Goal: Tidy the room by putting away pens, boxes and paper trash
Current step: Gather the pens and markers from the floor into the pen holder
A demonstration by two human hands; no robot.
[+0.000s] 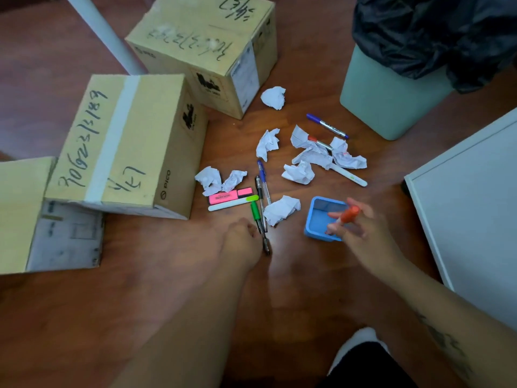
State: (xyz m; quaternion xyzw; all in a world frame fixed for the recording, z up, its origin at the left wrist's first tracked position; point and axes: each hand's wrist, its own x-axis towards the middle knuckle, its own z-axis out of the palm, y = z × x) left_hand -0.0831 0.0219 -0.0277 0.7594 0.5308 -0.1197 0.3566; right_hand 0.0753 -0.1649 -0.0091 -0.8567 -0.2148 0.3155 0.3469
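Note:
My right hand point(361, 233) grips an orange marker point(349, 214) over the open blue pen holder point(316, 219) on the wooden floor. My left hand point(243, 242) is closed on a dark pen point(264, 233) that lies beside a green marker point(255, 210). Close by are a blue pen point(263, 177), a pink highlighter point(229, 196) and a white pen with a green tip point(232, 203). Several crumpled paper balls point(281, 210) are scattered around, one at the back point(273, 97). A purple marker point(326, 125) and a white pen point(348, 175) lie further right.
Three cardboard boxes stand on the left: a far one point(207, 46), a middle one point(126, 144), a near one point(36, 217). A pale green bin point(383, 99) with a black bag stands at the back right. White furniture point(470, 197) borders the right. A white pole point(106, 35) rises behind.

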